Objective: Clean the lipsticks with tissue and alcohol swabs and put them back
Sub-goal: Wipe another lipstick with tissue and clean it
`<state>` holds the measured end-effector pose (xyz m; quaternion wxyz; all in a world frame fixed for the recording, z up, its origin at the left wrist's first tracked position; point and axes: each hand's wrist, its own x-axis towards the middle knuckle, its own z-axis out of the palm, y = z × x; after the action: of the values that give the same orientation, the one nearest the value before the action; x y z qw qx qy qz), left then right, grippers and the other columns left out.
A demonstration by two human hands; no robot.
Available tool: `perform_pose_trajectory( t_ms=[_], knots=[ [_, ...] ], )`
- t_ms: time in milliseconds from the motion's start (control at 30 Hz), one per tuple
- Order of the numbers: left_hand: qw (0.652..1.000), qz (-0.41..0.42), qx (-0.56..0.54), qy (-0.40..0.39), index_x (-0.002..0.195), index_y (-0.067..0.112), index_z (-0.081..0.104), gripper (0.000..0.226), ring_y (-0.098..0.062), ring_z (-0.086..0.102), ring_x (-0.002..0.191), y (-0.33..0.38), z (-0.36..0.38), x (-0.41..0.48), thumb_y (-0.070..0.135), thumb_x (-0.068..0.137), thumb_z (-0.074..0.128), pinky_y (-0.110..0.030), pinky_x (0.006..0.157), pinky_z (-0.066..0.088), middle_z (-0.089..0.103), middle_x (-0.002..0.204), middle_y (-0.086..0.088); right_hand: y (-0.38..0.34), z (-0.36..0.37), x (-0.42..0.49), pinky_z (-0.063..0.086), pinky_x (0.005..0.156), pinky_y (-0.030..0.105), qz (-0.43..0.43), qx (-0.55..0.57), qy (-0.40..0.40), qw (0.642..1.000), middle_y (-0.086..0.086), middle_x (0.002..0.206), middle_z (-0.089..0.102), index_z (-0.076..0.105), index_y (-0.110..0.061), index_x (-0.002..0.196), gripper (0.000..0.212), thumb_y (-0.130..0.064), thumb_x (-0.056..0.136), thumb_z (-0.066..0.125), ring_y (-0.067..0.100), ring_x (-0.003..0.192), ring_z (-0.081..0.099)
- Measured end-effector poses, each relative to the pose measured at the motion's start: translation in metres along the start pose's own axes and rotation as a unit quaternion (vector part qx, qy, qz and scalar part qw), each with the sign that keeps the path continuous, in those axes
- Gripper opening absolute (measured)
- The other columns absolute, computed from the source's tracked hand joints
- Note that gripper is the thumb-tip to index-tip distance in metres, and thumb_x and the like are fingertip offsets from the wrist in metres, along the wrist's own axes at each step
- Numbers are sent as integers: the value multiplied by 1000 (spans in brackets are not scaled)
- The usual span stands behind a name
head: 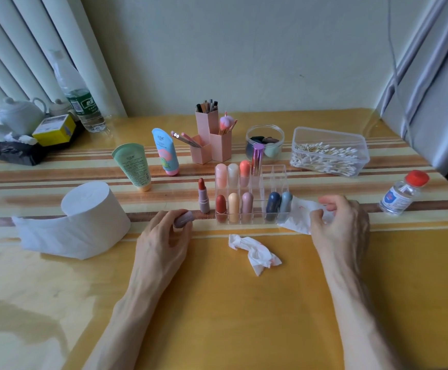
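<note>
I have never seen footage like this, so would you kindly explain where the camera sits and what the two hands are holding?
There is no machine here: these are a person's bare hands, filmed by a head-worn camera looking down at a yellow table. The left hand grips a mauve piece, probably a lipstick cap; the uncapped lipstick stands beside the clear organiser of lipsticks. The right hand pinches a stained tissue. A crumpled tissue lies nearer, with a tissue roll left, a swab box and a red-capped bottle right.
</note>
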<state>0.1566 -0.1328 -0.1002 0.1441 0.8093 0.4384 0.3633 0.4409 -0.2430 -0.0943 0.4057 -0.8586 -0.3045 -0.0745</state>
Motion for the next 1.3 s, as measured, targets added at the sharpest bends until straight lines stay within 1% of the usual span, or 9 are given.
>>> perform_pose_trajectory(
  t_ms=[200, 333, 467, 700, 833, 967, 1067, 1233, 1300],
  knots=[
    [998, -50, -1, 33, 113, 20, 68, 23, -3, 58, 67, -4, -3, 3, 22, 92, 76, -7, 63, 41, 69, 83, 10, 5, 5, -1, 44, 92, 49, 10, -70, -48, 996, 16, 104, 71, 76, -15, 103, 18, -19, 85, 78, 42, 106, 56],
    [996, -79, -27, 40, 105, 21, 52, 28, -5, 61, 65, -1, -6, 4, 28, 91, 76, -22, 57, 45, 67, 78, 9, 7, 6, -1, 44, 89, 50, 10, -77, -44, 996, 18, 100, 70, 76, -16, 95, 9, -19, 87, 77, 43, 102, 55],
    [997, -70, 37, 9, 95, 23, 58, 20, -9, 60, 63, -6, -5, 5, 22, 89, 77, -31, 56, 51, 64, 73, 12, 4, 5, -2, 42, 91, 51, 15, -63, -35, 997, 21, 102, 68, 75, -13, 95, 2, -13, 93, 75, 44, 104, 54],
    [991, -77, 112, -15, 85, 25, 53, 18, -16, 52, 62, -1, -1, 7, 31, 94, 68, -26, 49, 34, 59, 72, 10, -1, 4, 0, 39, 87, 44, -30, -8, 14, 999, 14, 103, 68, 69, -12, 101, 6, -15, 97, 72, 37, 105, 56],
    [991, -77, 103, -32, 114, 29, 61, 41, -15, 58, 80, -6, -4, 9, 52, 84, 78, -30, 64, 45, 59, 98, 5, -4, 2, -2, 29, 82, 30, -55, 52, 39, 996, 7, 97, 68, 69, -12, 100, 3, -12, 97, 70, 30, 96, 57],
    [994, -70, 73, -32, 127, 29, 66, 62, -20, 63, 95, -1, 5, 23, 57, 76, 83, -41, 78, 57, 54, 108, 6, -8, 2, -4, 35, 85, 30, -83, 109, 67, 988, 2, 97, 67, 69, -12, 101, 3, -11, 98, 70, 21, 93, 56],
    [994, -85, 11, -61, 123, 30, 70, 60, -17, 70, 88, 5, 14, 39, 57, 72, 85, -44, 80, 57, 61, 107, 11, -10, 1, -4, 36, 87, 29, -93, 129, 75, 984, 0, 97, 67, 69, -11, 101, 4, -9, 98, 70, 15, 93, 53],
    [992, -103, -30, -59, 103, 29, 75, 33, 2, 61, 77, 11, 21, 51, 41, 76, 89, -30, 69, 49, 58, 80, 26, -12, 1, -7, 42, 87, 34, -102, 145, 76, 981, -3, 97, 66, 69, -9, 102, 4, -8, 98, 71, 3, 93, 45],
    [991, -107, -50, -56, 94, 31, 75, 24, -5, 67, 81, 4, 27, 52, 43, 77, 88, -34, 73, 56, 67, 79, 22, -12, 2, -7, 46, 86, 38, -107, 150, 75, 980, -2, 98, 67, 70, -9, 102, 4, -9, 98, 71, 6, 93, 48]
  ],
)
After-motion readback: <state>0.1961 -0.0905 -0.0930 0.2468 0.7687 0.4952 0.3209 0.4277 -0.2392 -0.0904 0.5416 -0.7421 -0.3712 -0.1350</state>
